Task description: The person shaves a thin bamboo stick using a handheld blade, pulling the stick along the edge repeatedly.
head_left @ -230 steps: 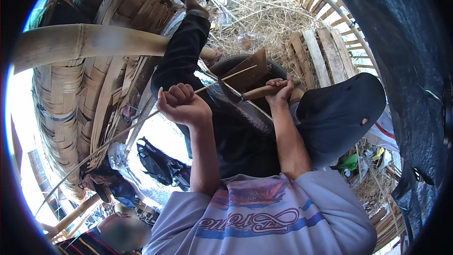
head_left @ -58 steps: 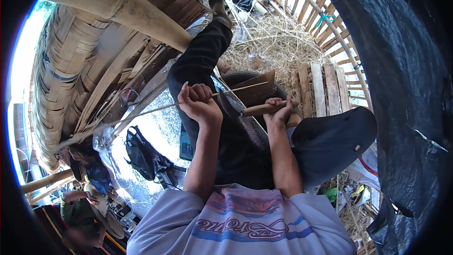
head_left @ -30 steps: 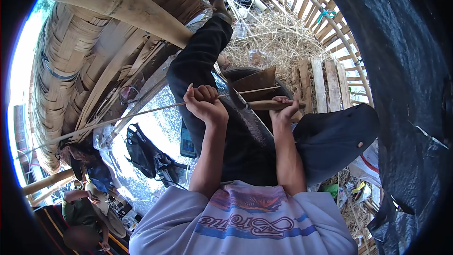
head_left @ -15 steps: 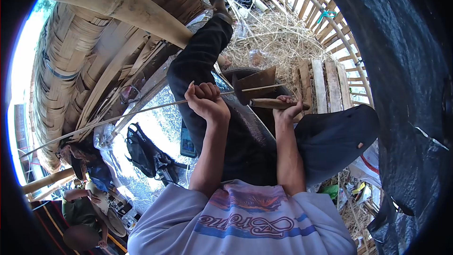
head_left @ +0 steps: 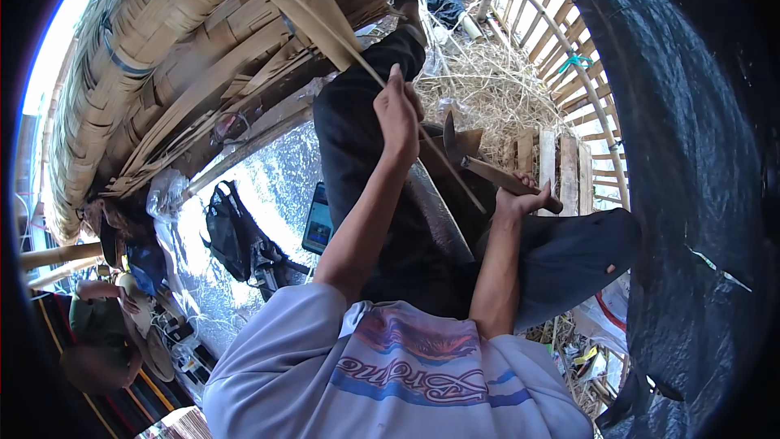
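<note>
one wood-handled knife (head_left: 493,176), one thin held stick (head_left: 452,172), one black backpack (head_left: 228,232)

Woven bamboo matting (head_left: 187,24) occupies the upper left of the frame, behind a bamboo pole (head_left: 315,15); below it, left of centre, a backpack (head_left: 227,232) lies on a ground sheet (head_left: 280,167), with a phone (head_left: 318,223) to its right. At centre, a bamboo strip (head_left: 453,172) slants through the left hand (head_left: 400,114), left of the knife (head_left: 491,172) in the right hand (head_left: 522,197). Straw (head_left: 504,85) lies upper centre, a slatted fence (head_left: 604,124) stands right of it, and a tarpaulin (head_left: 682,162) spans the right side.
</note>
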`<state>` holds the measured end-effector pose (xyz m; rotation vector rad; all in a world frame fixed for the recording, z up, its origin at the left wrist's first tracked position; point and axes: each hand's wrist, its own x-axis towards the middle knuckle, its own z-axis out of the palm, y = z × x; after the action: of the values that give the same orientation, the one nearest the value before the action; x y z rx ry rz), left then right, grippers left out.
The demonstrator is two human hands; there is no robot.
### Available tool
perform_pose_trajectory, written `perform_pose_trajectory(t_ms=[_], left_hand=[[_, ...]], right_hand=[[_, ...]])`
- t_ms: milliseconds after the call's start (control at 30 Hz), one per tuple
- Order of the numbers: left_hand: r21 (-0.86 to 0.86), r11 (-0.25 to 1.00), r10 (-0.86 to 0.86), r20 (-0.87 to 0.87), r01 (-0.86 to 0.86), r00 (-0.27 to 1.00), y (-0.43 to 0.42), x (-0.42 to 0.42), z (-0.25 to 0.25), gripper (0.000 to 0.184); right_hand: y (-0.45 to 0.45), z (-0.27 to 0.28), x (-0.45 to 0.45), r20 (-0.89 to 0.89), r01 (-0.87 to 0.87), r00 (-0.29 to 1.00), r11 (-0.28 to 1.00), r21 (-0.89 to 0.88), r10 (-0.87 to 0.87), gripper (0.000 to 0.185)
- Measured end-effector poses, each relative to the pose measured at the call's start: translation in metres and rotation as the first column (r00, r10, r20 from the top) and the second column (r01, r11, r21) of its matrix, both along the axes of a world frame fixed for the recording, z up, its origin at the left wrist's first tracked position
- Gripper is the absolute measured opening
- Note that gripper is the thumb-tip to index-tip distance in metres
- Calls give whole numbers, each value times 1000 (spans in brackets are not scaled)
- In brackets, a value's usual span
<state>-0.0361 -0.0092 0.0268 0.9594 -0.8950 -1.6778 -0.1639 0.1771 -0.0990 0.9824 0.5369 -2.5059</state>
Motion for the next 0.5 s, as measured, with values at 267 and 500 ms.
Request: perform_pose_trajectory(t_ms=[267,500], left_hand=[[-139,990,-50,-173,26,984,23,-20,25,47],[-216,976,-50,-165,14,985,21,-10,29,47]], right_hand=[[7,19,0,-71,75,995,997,18,-74,37],[5,20,7,-27,74,997,997,-28,-75,36]])
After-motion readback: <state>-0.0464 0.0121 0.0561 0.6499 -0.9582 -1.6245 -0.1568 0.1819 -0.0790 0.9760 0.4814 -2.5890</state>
